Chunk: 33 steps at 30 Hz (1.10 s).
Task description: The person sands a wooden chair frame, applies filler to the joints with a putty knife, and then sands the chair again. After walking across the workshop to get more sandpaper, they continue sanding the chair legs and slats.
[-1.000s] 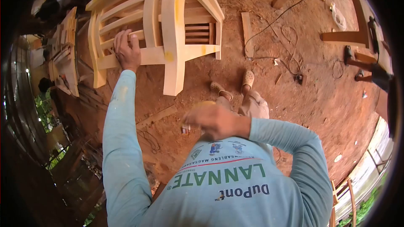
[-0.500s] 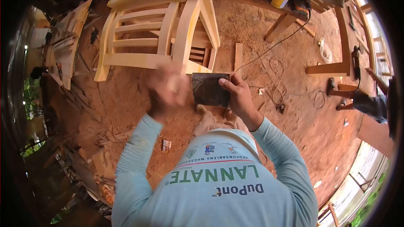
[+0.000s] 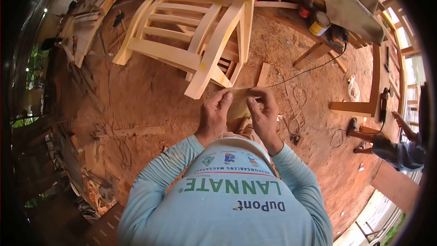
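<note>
In front of my shirt, my left hand (image 3: 213, 113) and my right hand (image 3: 266, 115) pinch opposite sides of a sheet of sandpaper (image 3: 237, 106). Its yellowish-brown face shows between the thumbs, and its top edge runs thin between the fingertips. Both hands are closed, with some fingers hidden behind the sheet. Just beyond my hands a pale, unpainted wooden chair (image 3: 165, 55) with slatted sides lies tilted on the dirt floor. One of its legs ends close above my left hand, apart from it.
A wooden bench (image 3: 284, 20) at the upper right bears a yellow-labelled can (image 3: 319, 23) and a corded power tool (image 3: 338, 36). Its cord (image 3: 314, 74) crosses the floor. Boards (image 3: 93, 23) lie at the upper left. Another person's legs (image 3: 387, 148) show at the right.
My left hand has come down to the sandpaper and grips it. The sheet has turned from its dark face to a yellowish-brown one. The view has shifted, moving the chair rightward.
</note>
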Tool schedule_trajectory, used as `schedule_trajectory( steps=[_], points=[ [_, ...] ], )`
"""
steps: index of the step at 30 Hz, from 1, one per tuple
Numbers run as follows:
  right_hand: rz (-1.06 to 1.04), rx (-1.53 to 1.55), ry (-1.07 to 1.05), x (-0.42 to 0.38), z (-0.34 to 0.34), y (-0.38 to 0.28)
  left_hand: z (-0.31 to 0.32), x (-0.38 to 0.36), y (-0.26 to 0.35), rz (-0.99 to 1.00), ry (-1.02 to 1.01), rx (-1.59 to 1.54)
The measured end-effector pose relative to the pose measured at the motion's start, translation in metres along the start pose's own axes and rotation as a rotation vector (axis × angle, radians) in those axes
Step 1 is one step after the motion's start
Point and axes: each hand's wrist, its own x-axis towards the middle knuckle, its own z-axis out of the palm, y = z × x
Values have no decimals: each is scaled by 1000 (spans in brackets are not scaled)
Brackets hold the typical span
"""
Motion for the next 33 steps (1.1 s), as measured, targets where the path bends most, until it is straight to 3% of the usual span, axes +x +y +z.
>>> schedule_trajectory(
  steps=[3,8,10,12,13,16,18,19,21,22,25,30,33],
  points=[
    [-355,-456,230,9,7,-8,3,0,5,32,-17,15],
    [389,393,45,23,7,-7,-1,7,19,108,-97,70],
    [385,539,28,25,6,1,-17,16,14,70,-258,97],
    [403,708,44,27,10,5,-44,26,25,154,-352,200],
    [402,665,73,29,13,4,-60,34,33,198,-403,249],
    [404,527,171,31,37,-3,-125,79,30,263,-274,208],
    [431,275,232,31,63,-13,-162,113,28,276,-142,209],
    [456,140,261,29,77,-16,-177,118,32,135,-230,215],
    [430,152,360,25,106,-9,-201,122,46,-131,-403,227],
    [430,176,405,22,119,-9,-208,121,22,-18,-481,313],
    [434,272,474,16,142,-12,-200,112,32,-69,-805,316],
    [289,364,601,8,171,-33,-193,124,23,-127,-903,168],
    [300,346,488,0,171,-39,-196,131,10,-119,-922,127]
  ],
)
